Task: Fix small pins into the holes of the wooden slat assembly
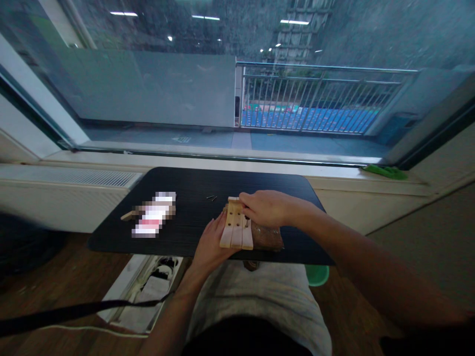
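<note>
A block of pale wooden strips with holes (234, 227) lies near the front edge of a small black table (185, 222). My left hand (211, 243) holds its left side from below, fingers wrapped against the wood. My right hand (264, 207) rests on top at the far right end, fingers pinched together over a hole; what they pinch is too small to name. A brown plastic bag (267, 238) lies under and to the right of the block.
Two small dark screws (212, 198) lie on the table behind the block. A blurred-out item (154, 214) and a wooden stick (128, 215) sit at the left. A box of parts (148, 291) is on the floor; a window sill runs behind.
</note>
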A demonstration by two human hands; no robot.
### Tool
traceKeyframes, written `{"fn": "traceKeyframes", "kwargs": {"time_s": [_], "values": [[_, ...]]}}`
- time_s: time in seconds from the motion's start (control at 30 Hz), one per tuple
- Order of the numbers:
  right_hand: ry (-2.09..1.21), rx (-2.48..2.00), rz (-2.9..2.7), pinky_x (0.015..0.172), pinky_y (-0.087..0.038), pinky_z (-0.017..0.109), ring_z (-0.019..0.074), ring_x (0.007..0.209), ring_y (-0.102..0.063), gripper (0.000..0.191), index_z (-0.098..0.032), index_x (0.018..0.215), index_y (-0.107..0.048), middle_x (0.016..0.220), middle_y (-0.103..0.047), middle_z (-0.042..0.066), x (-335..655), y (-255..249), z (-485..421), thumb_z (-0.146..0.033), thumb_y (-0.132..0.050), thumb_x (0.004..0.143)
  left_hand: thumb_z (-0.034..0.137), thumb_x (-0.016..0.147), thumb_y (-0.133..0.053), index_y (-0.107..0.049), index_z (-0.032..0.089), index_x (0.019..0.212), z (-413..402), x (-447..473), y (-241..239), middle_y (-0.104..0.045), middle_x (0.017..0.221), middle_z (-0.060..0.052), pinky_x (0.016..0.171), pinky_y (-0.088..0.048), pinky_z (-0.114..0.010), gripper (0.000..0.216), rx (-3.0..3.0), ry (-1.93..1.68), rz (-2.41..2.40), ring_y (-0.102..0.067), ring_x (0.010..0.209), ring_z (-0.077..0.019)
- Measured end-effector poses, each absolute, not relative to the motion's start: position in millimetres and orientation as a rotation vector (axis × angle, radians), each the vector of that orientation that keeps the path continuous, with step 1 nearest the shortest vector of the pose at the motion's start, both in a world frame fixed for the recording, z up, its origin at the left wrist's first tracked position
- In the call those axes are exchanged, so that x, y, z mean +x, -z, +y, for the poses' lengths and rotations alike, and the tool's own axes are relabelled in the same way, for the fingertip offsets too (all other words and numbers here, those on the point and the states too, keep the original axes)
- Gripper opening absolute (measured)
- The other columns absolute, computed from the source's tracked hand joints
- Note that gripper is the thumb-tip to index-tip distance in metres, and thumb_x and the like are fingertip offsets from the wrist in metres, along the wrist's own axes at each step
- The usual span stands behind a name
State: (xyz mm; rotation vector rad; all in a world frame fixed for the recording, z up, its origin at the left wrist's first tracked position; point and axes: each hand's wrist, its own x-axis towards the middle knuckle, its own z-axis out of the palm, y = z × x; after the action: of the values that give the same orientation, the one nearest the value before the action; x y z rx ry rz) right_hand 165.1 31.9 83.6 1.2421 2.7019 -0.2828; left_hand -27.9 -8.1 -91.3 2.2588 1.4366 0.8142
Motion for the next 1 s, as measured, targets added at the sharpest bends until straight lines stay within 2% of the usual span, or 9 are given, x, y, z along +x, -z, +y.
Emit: {"fn": "traceKeyframes", "kwargs": {"time_s": [0.23,0.37,0.53,0.73,1.0], "values": [[0.178,1.311,2.663,0.064,-0.041,0.033,0.0275,0.085,-0.072,0.036,-0.015,0.122,-0.060,0.098,-0.076,0.016,159.7,-87.7,23.7,-0.037,-0.040,0.101,0.045,0.073,-0.080,-0.030,0.020,0.154,-7.5,-28.4,93.0,-0.045,0.157,-0.020,0.118,-0.035,-0.057,0.098,2.286,-0.789,1.449,-0.045,0.144,-0.0365],[0.118,1.322,2.678,0.067,-0.045,0.034,0.0285,0.092,-0.073,0.036,-0.014,0.121,-0.061,0.108,-0.074,0.018,159.4,-87.0,21.1,-0.031,-0.038,0.101,0.044,0.074,-0.080,-0.030,0.019,0.154,-7.0,-27.2,93.3,-0.045,0.157,-0.021,0.118,-0.035,-0.057,0.097,2.300,-0.796,1.448,-0.045,0.144,-0.0357],[0.200,1.219,2.697,0.070,-0.048,0.035,0.0287,0.094,-0.073,0.035,-0.013,0.119,-0.065,0.107,-0.076,0.018,159.2,-86.0,24.7,-0.029,-0.040,0.100,0.044,0.075,-0.080,-0.031,0.019,0.155,-7.6,-26.5,92.3,-0.046,0.156,-0.021,0.118,-0.036,-0.056,0.097,2.291,-0.802,1.449,-0.045,0.145,-0.0354],[0.216,1.185,2.651,0.068,-0.048,0.036,0.0289,0.089,-0.074,0.036,-0.017,0.127,-0.064,0.102,-0.078,0.018,157.7,-93.6,25.7,-0.028,-0.044,0.099,0.046,0.076,-0.079,-0.029,0.021,0.156,-7.9,-26.7,90.5,-0.043,0.159,-0.020,0.118,-0.034,-0.057,0.098,2.272,-0.789,1.442,-0.044,0.145,-0.0355],[0.227,1.200,2.632,0.071,-0.049,0.036,0.0302,0.095,-0.074,0.038,-0.017,0.128,-0.064,0.108,-0.077,0.019,159.4,-94.2,27.0,-0.029,-0.039,0.102,0.048,0.074,-0.080,-0.030,0.020,0.156,-7.6,-27.6,93.8,-0.044,0.158,-0.020,0.118,-0.036,-0.057,0.100,2.291,-0.802,1.450,-0.045,0.144,-0.0362]]}}
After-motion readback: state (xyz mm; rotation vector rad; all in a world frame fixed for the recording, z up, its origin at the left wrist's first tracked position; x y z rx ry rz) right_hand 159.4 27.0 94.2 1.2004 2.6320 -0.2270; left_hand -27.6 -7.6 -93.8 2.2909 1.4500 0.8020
